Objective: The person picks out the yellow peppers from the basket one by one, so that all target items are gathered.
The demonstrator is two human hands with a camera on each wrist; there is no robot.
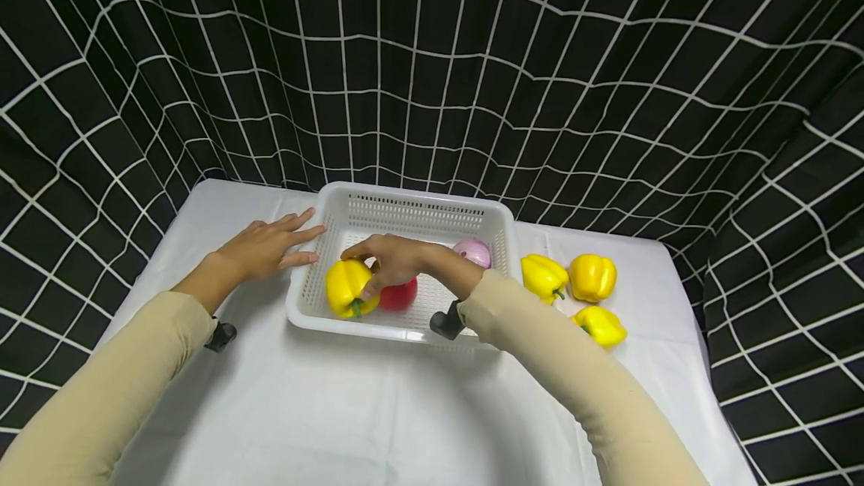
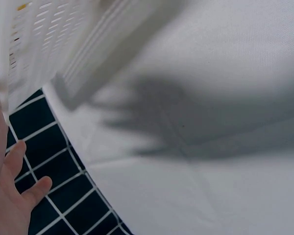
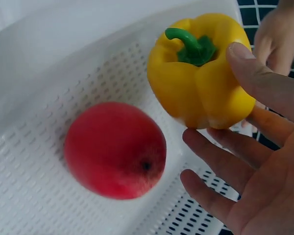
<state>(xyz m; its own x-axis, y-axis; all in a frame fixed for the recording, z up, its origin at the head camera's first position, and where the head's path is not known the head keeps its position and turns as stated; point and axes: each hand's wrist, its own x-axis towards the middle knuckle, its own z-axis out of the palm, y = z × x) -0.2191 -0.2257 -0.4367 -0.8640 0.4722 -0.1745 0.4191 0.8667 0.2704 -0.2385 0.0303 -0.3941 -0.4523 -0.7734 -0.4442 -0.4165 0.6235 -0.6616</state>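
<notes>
My right hand (image 1: 400,259) grips a yellow bell pepper (image 1: 346,283) inside the white plastic basket (image 1: 378,331), near its left end. In the right wrist view, the thumb lies on the pepper (image 3: 201,83) near its green stem and the fingers come round underneath. Beside it on the basket floor lies a red, rounded fruit (image 3: 115,149) with a dark spot. A pinkish-purple onion (image 1: 474,252) sits at the basket's right end, partly behind my right forearm. With fingers spread and fairly straight, my left hand (image 1: 263,247) is at the basket's left rim, holding nothing.
Three more yellow bell peppers lie on the white cloth right of the basket: one near its wall (image 1: 542,276), one farther right (image 1: 592,277), one nearer me (image 1: 601,326). Black cloth with a white grid (image 1: 432,58) hangs behind and at both sides of the table.
</notes>
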